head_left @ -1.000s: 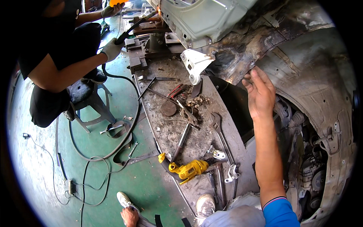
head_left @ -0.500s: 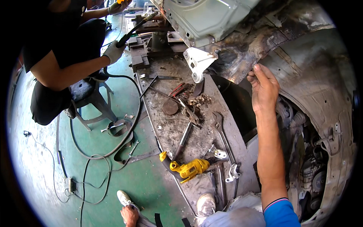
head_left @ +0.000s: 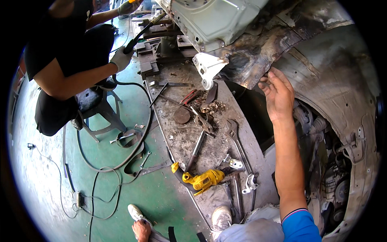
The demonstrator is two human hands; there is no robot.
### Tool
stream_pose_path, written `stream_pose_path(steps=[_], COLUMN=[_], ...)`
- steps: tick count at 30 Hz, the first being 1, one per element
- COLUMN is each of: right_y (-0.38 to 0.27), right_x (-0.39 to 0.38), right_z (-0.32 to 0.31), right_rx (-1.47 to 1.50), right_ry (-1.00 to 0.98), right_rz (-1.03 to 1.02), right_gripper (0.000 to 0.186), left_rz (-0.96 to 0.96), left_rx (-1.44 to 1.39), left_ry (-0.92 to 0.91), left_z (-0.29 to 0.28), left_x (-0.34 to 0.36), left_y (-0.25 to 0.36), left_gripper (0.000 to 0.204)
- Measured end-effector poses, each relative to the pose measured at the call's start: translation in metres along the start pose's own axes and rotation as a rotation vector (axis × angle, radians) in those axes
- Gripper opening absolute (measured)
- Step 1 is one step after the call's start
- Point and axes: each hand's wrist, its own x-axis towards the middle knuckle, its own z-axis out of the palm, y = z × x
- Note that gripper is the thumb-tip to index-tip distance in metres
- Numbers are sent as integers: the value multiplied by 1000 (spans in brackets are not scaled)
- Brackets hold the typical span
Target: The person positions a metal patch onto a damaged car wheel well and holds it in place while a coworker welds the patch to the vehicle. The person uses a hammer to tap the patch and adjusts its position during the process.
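Observation:
My right hand (head_left: 277,92) is raised to the rusty, bare-metal panel edge (head_left: 256,74), its fingertips curled on the lip beside a white bracket (head_left: 207,64). Below it is a dark opening (head_left: 254,117). Low in view, my left hand (head_left: 141,229) grips my lower leg near a white shoe (head_left: 135,211). On the grimy metal platform (head_left: 242,197) lie a yellow power tool (head_left: 203,181), a large adjustable wrench (head_left: 236,139), red-handled pliers (head_left: 189,97), bars and small metal brackets.
A co-worker (head_left: 60,68) sits on a grey stool (head_left: 100,117), gloved hand (head_left: 120,59) holding a black torch-like tool (head_left: 141,34). Hoses and cables (head_left: 111,173) loop over the green floor (head_left: 153,189). Heavy clamps (head_left: 163,46) stand behind. The car's wheel arch (head_left: 342,109) fills the right.
My right hand has shifted slightly along and around the panel edge. The co-worker's gloved hands have moved a little to the right, and the orange object is now mostly out of view.

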Motion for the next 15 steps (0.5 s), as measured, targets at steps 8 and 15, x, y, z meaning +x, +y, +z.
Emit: stream_pose_path(steps=[8, 15], right_y=[3, -1], right_x=[0, 4], right_z=[1, 1], right_rx=[-1, -22], right_ry=[13, 26], right_rz=[-24, -19], right_gripper=[19, 16], left_rz=[0, 40], left_rx=[4, 38], left_ry=[24, 96], left_z=[-2, 23], left_x=[0, 10], left_y=[2, -20], left_gripper=[27, 27])
